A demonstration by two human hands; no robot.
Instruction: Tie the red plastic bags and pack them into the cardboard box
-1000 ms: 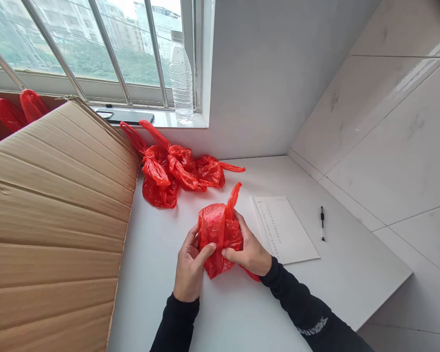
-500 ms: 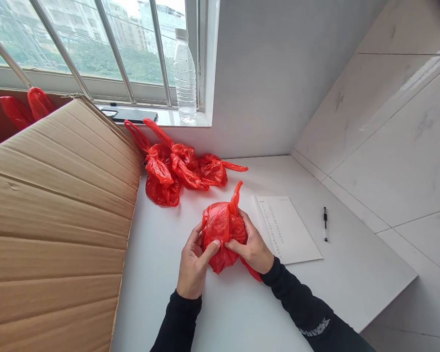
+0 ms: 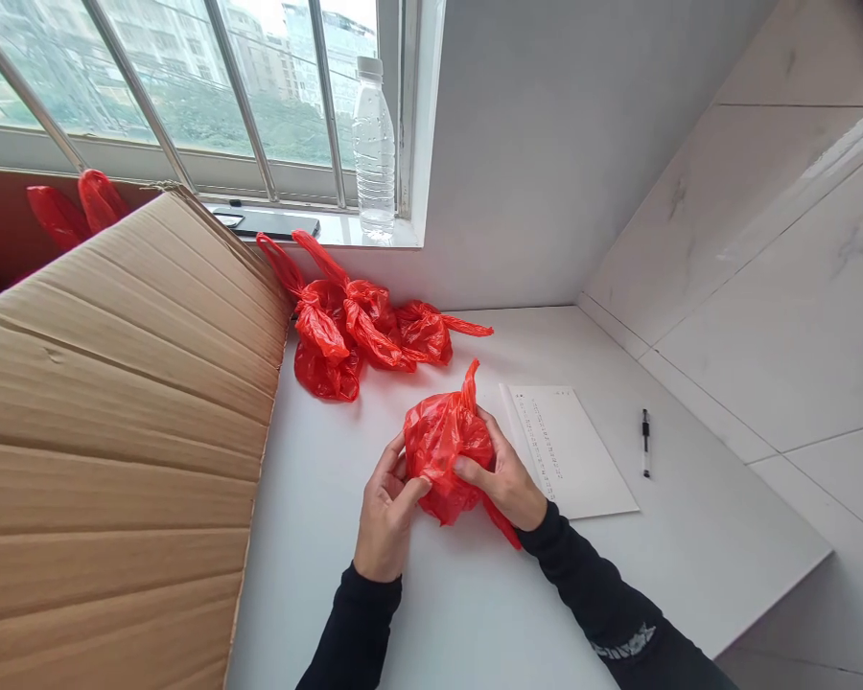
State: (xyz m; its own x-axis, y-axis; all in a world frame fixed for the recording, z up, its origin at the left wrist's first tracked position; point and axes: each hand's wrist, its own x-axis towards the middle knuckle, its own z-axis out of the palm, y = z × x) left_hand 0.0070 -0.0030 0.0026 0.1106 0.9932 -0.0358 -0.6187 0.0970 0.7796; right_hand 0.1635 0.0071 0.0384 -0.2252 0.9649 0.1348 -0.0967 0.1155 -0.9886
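Observation:
Between my two hands is a crumpled red plastic bag (image 3: 444, 446), knotted, with one twisted end sticking up and another hanging at the lower right. My left hand (image 3: 388, 517) grips its left side, thumb on the front. My right hand (image 3: 507, 479) holds the right side, its thumb pressed against the film and the other fingers behind. What the bag contains is hidden. Beyond it, several more tied red plastic bags (image 3: 374, 321) lie together against the wall.
A large cardboard box (image 3: 129, 412) stands at the left, with red bags (image 3: 101, 201) inside. A notebook (image 3: 582, 460) with handwriting and a pen (image 3: 645, 443) lie on the white table (image 3: 460, 613). The windowsill holds a clear bottle (image 3: 374, 153) and a dark flat device (image 3: 280, 226).
My right thumb has lifted and shifted up across the bag, and the film is bunched differently. Both hands still hold it. The whole view has shifted slightly.

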